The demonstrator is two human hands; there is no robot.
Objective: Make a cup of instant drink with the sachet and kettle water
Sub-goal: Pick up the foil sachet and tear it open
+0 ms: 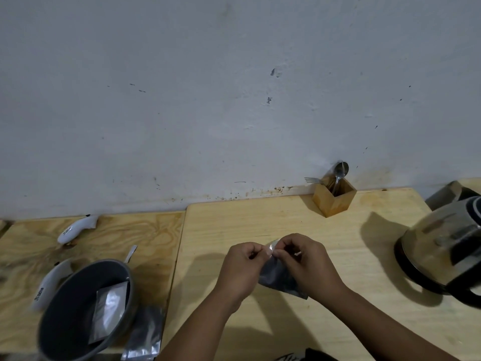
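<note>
A silver foil sachet [279, 278] hangs between my two hands above the light wooden table [260, 220]. My left hand [240, 269] pinches its top edge from the left, and my right hand [304, 259] pinches the same edge from the right, fingertips almost touching. The lower part of the sachet dangles below my right hand. A steel kettle [442, 248] with a black base and handle stands at the right edge. No cup is in view.
A dark grey pan [78, 308] at the lower left holds another foil sachet [109, 312]; a third sachet [143, 340] lies beside it. A wooden holder [334, 198] with a spoon and fork stands by the wall. White handles [75, 229] lie on the left board.
</note>
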